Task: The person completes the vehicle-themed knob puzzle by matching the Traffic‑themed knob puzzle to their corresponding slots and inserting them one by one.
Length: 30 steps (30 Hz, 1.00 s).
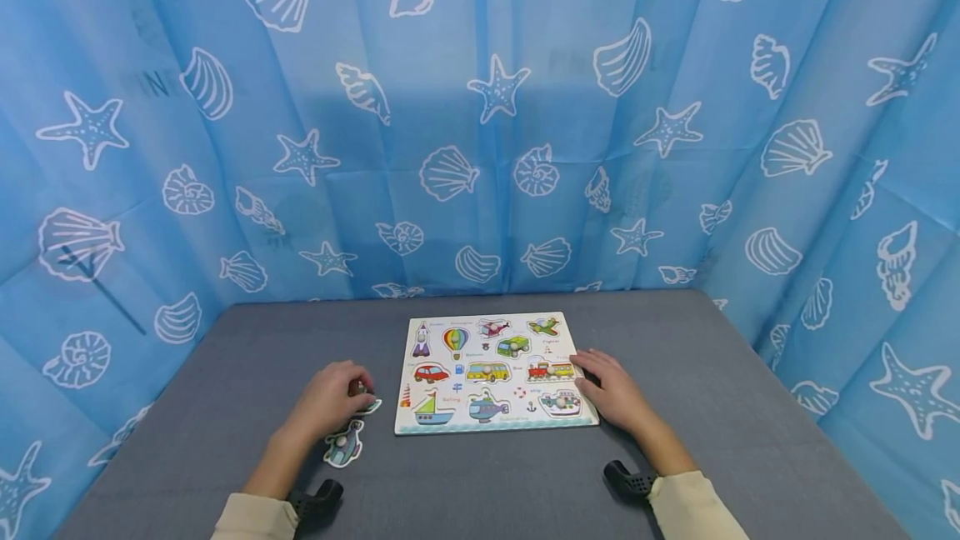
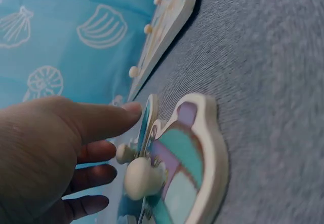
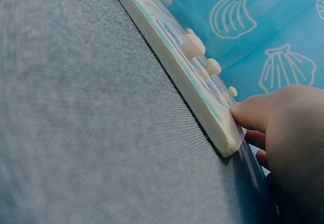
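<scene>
A white wooden peg puzzle board [image 1: 465,429] with colourful vehicle pictures lies flat on the table. Against its right edge rests my right hand [image 1: 615,394], the thumb touching the board's top near the corner in the right wrist view. Left of the board, my left hand [image 1: 327,398] hovers over a puzzle piece [image 1: 372,407] that it partly hides. In the left wrist view the thumb [image 2: 109,118] and fingers are spread apart around that piece's wooden knob [image 2: 125,153]; contact is unclear. Nearer the body lies a purple and teal puzzle piece [image 1: 343,444] with its own knob [image 2: 144,178].
The grey cloth-covered table [image 1: 480,490] extends around the board. A blue curtain [image 1: 495,190] with white shells and starfish hangs behind and beside it. Black bands sit on both wrists. Round wooden knobs [image 3: 213,66] stand up from the board.
</scene>
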### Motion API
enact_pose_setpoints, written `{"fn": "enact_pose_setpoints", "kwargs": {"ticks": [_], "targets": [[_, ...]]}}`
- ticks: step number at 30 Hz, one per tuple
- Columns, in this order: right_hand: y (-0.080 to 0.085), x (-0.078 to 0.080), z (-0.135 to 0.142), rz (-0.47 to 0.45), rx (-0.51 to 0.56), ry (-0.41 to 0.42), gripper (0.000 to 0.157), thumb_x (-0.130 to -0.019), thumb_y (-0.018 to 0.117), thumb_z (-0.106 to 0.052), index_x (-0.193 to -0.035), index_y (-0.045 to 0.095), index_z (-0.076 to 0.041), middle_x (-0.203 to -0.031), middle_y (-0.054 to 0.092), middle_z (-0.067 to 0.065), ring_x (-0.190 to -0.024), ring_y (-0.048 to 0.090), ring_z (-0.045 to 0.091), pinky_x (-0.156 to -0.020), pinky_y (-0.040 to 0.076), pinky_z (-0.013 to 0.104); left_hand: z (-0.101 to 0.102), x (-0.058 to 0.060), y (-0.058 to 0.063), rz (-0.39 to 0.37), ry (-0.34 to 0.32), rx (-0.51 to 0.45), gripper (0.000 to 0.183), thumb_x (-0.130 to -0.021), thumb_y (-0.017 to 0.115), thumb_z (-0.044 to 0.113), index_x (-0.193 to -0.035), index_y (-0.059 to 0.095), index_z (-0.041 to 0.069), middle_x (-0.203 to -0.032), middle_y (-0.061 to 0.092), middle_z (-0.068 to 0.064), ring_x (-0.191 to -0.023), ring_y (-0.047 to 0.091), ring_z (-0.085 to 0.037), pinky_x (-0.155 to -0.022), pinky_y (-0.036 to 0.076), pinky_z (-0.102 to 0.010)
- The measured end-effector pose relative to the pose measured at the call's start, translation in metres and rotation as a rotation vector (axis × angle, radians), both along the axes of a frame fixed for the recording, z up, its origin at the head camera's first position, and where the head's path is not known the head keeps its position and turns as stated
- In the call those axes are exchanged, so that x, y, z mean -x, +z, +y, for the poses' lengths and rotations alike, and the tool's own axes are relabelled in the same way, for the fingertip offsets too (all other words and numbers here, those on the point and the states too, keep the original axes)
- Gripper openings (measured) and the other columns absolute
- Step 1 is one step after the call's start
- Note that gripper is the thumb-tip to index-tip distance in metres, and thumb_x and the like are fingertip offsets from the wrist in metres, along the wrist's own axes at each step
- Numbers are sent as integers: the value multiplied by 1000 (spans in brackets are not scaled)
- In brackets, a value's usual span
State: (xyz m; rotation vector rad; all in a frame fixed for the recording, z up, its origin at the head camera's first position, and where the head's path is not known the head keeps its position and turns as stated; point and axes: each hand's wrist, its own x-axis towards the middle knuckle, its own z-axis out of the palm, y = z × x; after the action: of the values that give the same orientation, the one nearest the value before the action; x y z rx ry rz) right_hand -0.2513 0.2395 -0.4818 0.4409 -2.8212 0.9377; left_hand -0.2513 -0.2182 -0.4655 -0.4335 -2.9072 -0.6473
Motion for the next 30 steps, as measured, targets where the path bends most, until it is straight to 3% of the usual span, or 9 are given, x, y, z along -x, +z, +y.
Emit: {"fn": "enact_pose_setpoints", "kwargs": {"ticks": [5,16,30], "targets": [[0,0,0,2,3,0,41,-94,60,-9,-134,56,1,-139,50,22,-135,33,43,-106,26,60,-8,-2,0,-8,37,26,16,-78,81,21,-78,65,19,-72,48,6,-68,44,-13,-62,37,-34],[-2,1,0,16,4,3,41,-94,60,-9,-133,56,2,-139,50,23,-135,34,44,-105,27,60,-18,-3,1,-31,42,76,21,-79,81,28,-75,61,19,-73,48,4,-69,43,-15,-63,35,-36],[-1,0,0,5,-1,1,41,-94,60,-10,-134,56,1,-139,50,23,-135,34,44,-105,27,61,3,-8,14,-9,59,45,20,-80,80,30,-82,63,19,-80,51,6,-77,46,-13,-67,42,-36]]}}
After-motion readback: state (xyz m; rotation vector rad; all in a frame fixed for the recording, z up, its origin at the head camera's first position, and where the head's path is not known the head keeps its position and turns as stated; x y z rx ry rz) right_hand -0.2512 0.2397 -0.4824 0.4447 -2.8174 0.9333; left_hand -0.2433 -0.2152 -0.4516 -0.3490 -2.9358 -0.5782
